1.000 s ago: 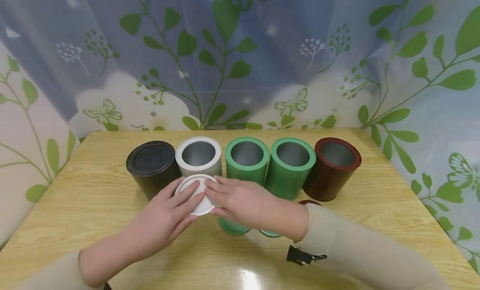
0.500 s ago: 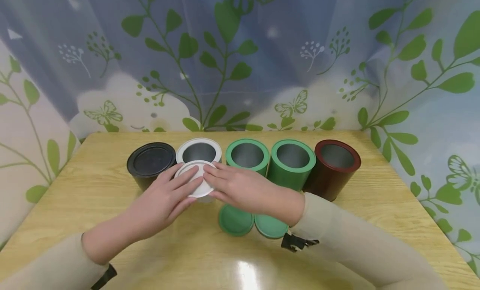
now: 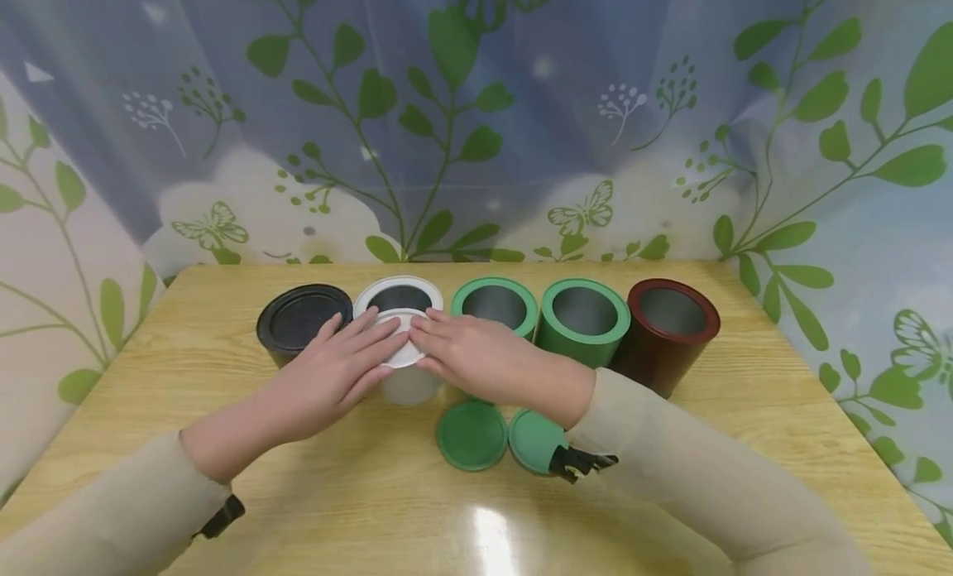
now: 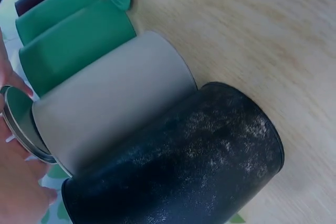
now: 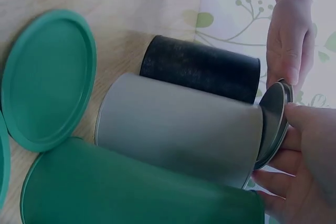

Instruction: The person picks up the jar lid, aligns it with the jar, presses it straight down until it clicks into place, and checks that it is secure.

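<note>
With both hands I hold a round white lid (image 3: pixel 404 358) tilted at the mouth of an upright white can (image 3: pixel 411 386). My left hand (image 3: pixel 335 373) has fingers across its top and the thumb at the near rim. From the other side my right hand (image 3: pixel 484 361) grips the lid in the same way. In the right wrist view the lid's metal underside (image 5: pixel 273 124) leans against the can's rim, with a gap still showing. The left wrist view shows the lid's edge beside the grey-white can wall (image 4: pixel 115 98).
Left of the white can stands a black can (image 3: pixel 294 319) with its lid on. To the right are two open green cans (image 3: pixel 584 348) and an open dark red can (image 3: pixel 658 365). Two green lids (image 3: pixel 472 435) lie on the wooden table (image 3: pixel 357 510) in front.
Both hands have carried the white lid forward, away from me, from in front of the white can to its near rim. The green lids have come into fuller view.
</note>
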{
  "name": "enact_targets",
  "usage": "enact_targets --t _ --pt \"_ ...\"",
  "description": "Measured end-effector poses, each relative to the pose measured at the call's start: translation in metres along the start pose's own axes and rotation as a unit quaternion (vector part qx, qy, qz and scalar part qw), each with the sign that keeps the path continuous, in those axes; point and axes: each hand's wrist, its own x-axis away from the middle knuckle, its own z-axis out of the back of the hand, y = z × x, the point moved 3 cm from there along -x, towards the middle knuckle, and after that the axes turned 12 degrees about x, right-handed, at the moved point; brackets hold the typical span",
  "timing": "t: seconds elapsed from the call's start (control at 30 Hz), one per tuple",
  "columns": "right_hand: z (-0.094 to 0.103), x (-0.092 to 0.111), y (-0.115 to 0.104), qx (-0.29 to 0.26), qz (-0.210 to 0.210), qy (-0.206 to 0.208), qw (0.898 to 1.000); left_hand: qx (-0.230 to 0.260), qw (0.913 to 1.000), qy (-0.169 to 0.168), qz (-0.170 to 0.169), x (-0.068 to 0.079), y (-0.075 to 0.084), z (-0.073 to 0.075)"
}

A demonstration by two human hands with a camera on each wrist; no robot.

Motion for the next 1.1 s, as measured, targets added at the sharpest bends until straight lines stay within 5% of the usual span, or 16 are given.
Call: enact_targets --t 0.43,1.1 --pt "-0.005 -0.011 0.016 -0.010 -0.025 -0.018 0.999 -0.033 0.9983 -0.042 0.024 -0.020 -0.011 0.005" --pt "-0.009 -0.024 0.023 -0.014 -0.038 -0.066 0.997 -0.005 0.9942 -0.082 0.069 -0.027 -0.027 0.004"
